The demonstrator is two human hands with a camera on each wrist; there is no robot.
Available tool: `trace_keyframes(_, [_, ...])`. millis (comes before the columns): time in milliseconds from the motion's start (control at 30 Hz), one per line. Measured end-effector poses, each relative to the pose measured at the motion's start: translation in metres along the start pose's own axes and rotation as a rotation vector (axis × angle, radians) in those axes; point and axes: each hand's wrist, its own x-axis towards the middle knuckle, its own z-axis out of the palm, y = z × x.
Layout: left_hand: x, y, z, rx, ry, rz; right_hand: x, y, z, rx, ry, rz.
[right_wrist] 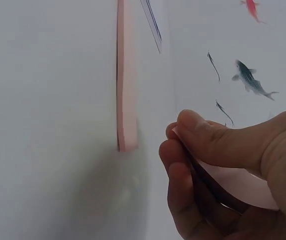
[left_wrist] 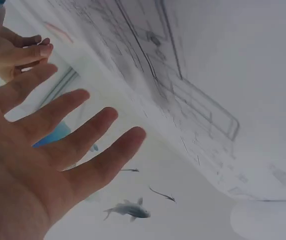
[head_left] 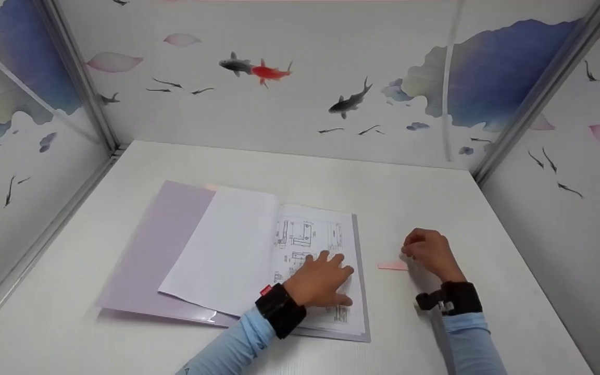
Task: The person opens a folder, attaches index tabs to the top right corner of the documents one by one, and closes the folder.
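A lilac folder (head_left: 138, 260) lies spread on the white table, with a blank white sheet (head_left: 227, 245) turned to the left and a page of technical drawings (head_left: 326, 229) on the right. Over that drawing page is my left hand (head_left: 321, 284), fingers straight and spread, also visible in the left wrist view (left_wrist: 48, 155). To the right of the folder my right hand (head_left: 432, 252) pinches a thin pink paper strip (right_wrist: 237, 184) between thumb and fingers; the strip bends back toward the palm. Beside this hand lies a narrow pad of pink sticky notes (head_left: 392, 266).
A pink tab (head_left: 210, 187) sticks out at the top of the turned sheet. Panels printed with fish, such as the back wall (head_left: 305, 31), enclose the table on the back, left and right. Bare tabletop (head_left: 409, 203) stretches behind the folder and right hand.
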Motion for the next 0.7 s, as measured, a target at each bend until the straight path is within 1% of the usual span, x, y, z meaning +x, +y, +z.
trace_keyframes(133, [-0.01, -0.007, 0.001, 0.007, -0.013, -0.014, 0.005, -0.007, 0.01, -0.005, 0.003, -0.046])
trace_keyframes(300, [-0.012, -0.008, 0.008, 0.033, -0.027, -0.028, 0.012, -0.018, 0.025, -0.015, 0.03, -0.092])
trace_keyframes(367, [-0.013, -0.008, 0.01, 0.042, -0.028, -0.041, 0.015, -0.023, 0.033, -0.009, 0.039, -0.094])
trace_keyframes(467, [-0.013, -0.008, 0.013, 0.052, -0.024, -0.057, 0.022, -0.032, 0.044, 0.04, 0.047, -0.063])
trace_keyframes(633, [-0.012, -0.007, 0.017, 0.059, -0.012, -0.047, 0.037, -0.043, 0.062, 0.232, 0.057, 0.037])
trace_keyframes(700, [-0.011, -0.005, 0.018, 0.055, -0.006, -0.041, 0.046, -0.047, 0.067, 0.278, 0.065, 0.07])
